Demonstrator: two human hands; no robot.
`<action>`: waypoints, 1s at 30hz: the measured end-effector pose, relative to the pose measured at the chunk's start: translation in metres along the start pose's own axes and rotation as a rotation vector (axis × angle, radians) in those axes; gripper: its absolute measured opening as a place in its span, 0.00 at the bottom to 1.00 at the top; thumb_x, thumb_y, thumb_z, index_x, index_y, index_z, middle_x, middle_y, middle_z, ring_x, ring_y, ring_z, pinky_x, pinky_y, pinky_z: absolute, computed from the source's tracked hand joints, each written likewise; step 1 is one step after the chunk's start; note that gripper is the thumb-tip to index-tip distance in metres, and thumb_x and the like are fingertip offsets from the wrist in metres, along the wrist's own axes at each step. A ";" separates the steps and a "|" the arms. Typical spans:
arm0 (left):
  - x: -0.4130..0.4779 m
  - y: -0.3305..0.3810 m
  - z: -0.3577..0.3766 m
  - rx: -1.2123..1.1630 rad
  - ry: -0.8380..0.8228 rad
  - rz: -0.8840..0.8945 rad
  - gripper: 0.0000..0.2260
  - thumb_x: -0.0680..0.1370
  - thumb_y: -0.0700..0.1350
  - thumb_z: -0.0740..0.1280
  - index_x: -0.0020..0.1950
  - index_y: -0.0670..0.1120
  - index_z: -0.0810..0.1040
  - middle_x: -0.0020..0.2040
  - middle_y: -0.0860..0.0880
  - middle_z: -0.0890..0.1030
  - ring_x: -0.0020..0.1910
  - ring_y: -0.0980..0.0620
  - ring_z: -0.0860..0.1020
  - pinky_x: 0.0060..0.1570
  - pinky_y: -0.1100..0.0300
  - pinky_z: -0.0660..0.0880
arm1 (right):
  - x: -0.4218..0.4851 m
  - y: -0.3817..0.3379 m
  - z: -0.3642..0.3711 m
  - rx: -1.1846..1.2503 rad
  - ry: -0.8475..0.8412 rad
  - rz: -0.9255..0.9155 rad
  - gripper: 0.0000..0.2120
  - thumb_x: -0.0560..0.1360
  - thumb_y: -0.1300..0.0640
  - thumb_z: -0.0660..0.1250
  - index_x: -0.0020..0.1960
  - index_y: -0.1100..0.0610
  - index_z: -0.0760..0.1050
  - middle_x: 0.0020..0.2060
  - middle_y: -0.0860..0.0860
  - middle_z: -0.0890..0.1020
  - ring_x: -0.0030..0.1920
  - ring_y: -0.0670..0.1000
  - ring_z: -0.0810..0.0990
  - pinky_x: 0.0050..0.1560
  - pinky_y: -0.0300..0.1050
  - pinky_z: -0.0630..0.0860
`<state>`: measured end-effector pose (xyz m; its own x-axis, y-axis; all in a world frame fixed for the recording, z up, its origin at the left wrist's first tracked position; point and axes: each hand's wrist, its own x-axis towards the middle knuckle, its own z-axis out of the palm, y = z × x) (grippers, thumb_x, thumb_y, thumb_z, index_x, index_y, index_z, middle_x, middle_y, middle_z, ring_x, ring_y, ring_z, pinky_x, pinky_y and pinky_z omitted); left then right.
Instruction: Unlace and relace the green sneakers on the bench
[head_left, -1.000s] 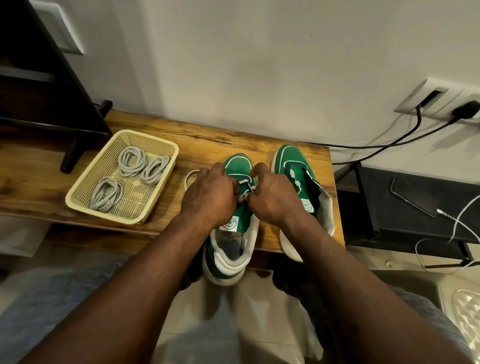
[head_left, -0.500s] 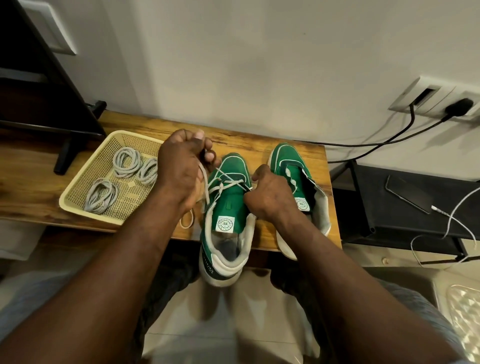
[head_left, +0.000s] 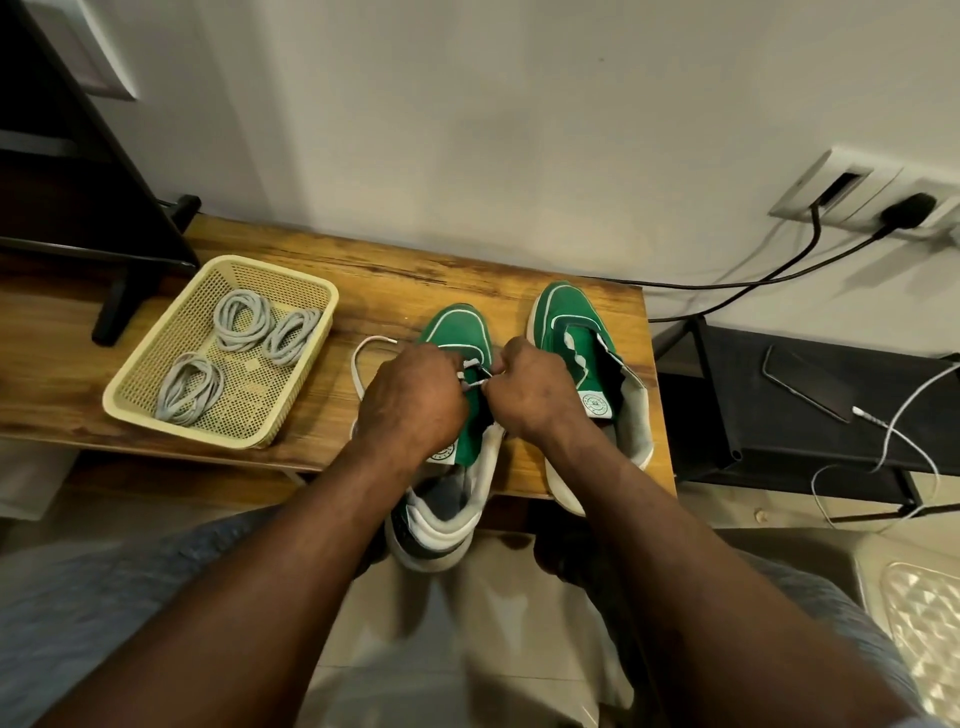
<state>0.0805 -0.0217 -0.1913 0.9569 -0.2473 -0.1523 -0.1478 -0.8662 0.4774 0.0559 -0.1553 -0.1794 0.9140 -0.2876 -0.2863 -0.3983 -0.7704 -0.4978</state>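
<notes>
Just right of the basket (head_left: 182, 428) on the desk (head_left: 405, 275), the nearer green sneaker (head_left: 460, 332) seems mid-lacing. The left hand (head_left: 413, 400) and right hand (head_left: 540, 395) each have a grip pinched on the white lace (head_left: 475, 383) over its eyelets. Next the end likely needs threading and the slack drawing through. The farther sneaker (head_left: 566, 322) looks laceless.

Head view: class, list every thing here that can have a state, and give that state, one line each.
Left hand: pinching the white lace.
Right hand: pinching the white lace.
Sneaker under the hands: partly laced, heel overhanging the bench.
Other sneaker: no lace visible.
Grey laces: coiled, in the basket.
Black plug: in the wall socket.
</notes>
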 end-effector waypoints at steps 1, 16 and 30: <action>0.002 -0.002 -0.003 -0.067 0.033 -0.056 0.06 0.81 0.44 0.69 0.55 0.48 0.84 0.49 0.47 0.83 0.41 0.49 0.75 0.34 0.58 0.65 | 0.001 0.001 0.000 0.001 0.003 0.019 0.09 0.79 0.58 0.64 0.58 0.60 0.76 0.49 0.56 0.81 0.49 0.57 0.79 0.46 0.48 0.74; 0.007 -0.009 -0.049 0.060 0.155 0.106 0.12 0.77 0.49 0.71 0.61 0.53 0.79 0.58 0.46 0.81 0.56 0.44 0.78 0.51 0.50 0.76 | -0.007 -0.011 -0.009 -0.239 0.143 -0.095 0.18 0.74 0.57 0.71 0.62 0.57 0.73 0.49 0.54 0.79 0.48 0.59 0.78 0.44 0.49 0.74; -0.002 -0.009 -0.013 0.114 0.129 0.043 0.12 0.77 0.47 0.70 0.60 0.54 0.78 0.47 0.44 0.83 0.50 0.40 0.82 0.42 0.52 0.76 | 0.008 -0.023 0.015 -0.067 0.105 -0.163 0.12 0.74 0.56 0.72 0.56 0.48 0.77 0.45 0.53 0.83 0.48 0.58 0.82 0.46 0.50 0.80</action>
<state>0.0832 -0.0079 -0.1838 0.9722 -0.2335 -0.0181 -0.2094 -0.9014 0.3790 0.0718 -0.1313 -0.1821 0.9704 -0.2108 -0.1176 -0.2414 -0.8470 -0.4737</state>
